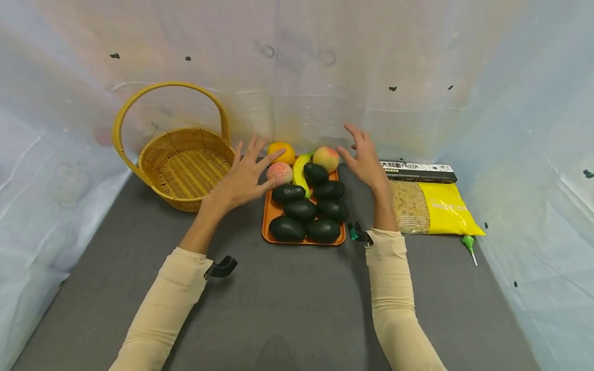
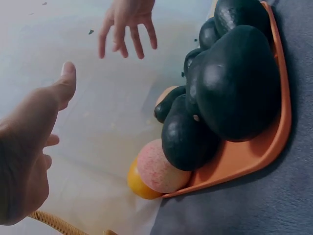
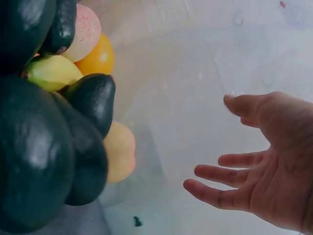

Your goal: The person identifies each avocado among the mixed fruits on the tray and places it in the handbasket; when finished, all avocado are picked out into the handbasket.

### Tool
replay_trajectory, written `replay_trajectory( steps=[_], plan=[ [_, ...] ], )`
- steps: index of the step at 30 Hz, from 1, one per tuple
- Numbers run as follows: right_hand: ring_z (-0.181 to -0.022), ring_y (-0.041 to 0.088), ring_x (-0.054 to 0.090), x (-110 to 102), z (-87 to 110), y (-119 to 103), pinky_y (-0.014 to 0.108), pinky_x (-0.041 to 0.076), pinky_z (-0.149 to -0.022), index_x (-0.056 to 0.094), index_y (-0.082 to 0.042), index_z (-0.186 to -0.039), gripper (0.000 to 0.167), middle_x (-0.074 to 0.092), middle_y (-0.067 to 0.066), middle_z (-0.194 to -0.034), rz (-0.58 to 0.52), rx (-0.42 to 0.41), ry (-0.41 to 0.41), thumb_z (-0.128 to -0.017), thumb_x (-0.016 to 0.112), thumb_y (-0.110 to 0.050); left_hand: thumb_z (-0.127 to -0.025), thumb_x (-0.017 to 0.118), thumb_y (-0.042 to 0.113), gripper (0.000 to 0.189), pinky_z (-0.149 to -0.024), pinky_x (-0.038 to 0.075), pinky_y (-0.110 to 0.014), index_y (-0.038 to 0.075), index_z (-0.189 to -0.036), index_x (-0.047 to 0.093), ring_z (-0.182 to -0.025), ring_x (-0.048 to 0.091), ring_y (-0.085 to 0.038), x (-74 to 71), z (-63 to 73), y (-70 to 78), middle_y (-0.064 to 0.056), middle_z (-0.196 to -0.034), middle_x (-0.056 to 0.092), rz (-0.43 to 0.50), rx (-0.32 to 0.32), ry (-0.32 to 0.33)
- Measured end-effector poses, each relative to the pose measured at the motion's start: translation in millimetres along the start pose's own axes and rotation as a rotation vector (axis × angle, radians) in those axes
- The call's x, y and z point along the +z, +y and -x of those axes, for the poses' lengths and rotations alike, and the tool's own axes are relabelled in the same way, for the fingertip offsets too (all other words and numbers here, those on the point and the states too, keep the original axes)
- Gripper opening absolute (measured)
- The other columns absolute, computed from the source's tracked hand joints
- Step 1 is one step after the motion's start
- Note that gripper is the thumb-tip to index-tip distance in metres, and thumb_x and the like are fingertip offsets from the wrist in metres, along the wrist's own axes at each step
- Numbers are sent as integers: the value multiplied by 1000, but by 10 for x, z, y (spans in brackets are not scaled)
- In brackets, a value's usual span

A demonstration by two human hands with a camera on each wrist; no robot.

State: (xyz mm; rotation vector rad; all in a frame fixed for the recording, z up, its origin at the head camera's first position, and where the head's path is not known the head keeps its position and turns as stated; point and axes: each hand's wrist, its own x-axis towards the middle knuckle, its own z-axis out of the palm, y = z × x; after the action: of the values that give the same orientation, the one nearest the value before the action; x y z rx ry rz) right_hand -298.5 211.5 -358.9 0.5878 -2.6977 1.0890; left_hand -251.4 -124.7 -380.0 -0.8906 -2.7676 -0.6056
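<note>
The tray (image 1: 270, 212) is orange. The 7 avocados (image 1: 300, 210) are very dark green. The banana (image 1: 299, 171) is yellow. 1 peach (image 1: 281, 171) is pink with pale speckles; the other peach (image 1: 326, 158) is yellow and red. The basket (image 1: 185, 205) has a golden woven pattern. The 2 sleeves (image 1: 174, 291) are cream. The table (image 1: 297, 288) is grey.

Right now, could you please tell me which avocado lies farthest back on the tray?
The avocado just in front of the yellow-red peach; the other six visible sit nearer the tray's front edge.

Dark box (image 1: 418, 173) beyond yellow pasta bag (image 1: 433, 208), with perhaps a green lollipop (image 1: 468, 242) nearby
</note>
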Motion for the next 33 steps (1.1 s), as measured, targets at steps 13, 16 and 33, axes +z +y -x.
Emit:
replay_trajectory(
  steps=[13, 16, 33],
  plan=[
    [-101, 54, 71, 123, 71, 455, 53, 64, -80, 54, 6, -144, 41, 65, 36, -122, -82, 172, -189, -103, 58, 2, -102, 55, 60, 71, -132, -5, -63, 32, -164, 34, -166, 3, -36, 126, 184, 13, -10, -174, 25, 41, 72, -161],
    [-99, 52, 73, 160, 52, 561, 52, 65, -79, 54, 8, -141, 40, 66, 36, -121, -124, 235, -245, -103, 60, 1, -102, 57, 59, 70, -132, -4, -63, 32, -164, 36, -166, 2, -36, 107, 196, 41, -9, -174, 26, 37, 89, -161],
    [-102, 32, 72, 372, -123, 1004, 47, 66, -81, 62, 4, -134, 32, 65, 31, -128, -173, 305, -440, -103, 63, -2, -100, 62, 56, 69, -132, -4, -62, 26, -160, 44, -166, 10, -32, -87, 151, 127, -11, -173, 29, 48, 135, -147]
  ],
)
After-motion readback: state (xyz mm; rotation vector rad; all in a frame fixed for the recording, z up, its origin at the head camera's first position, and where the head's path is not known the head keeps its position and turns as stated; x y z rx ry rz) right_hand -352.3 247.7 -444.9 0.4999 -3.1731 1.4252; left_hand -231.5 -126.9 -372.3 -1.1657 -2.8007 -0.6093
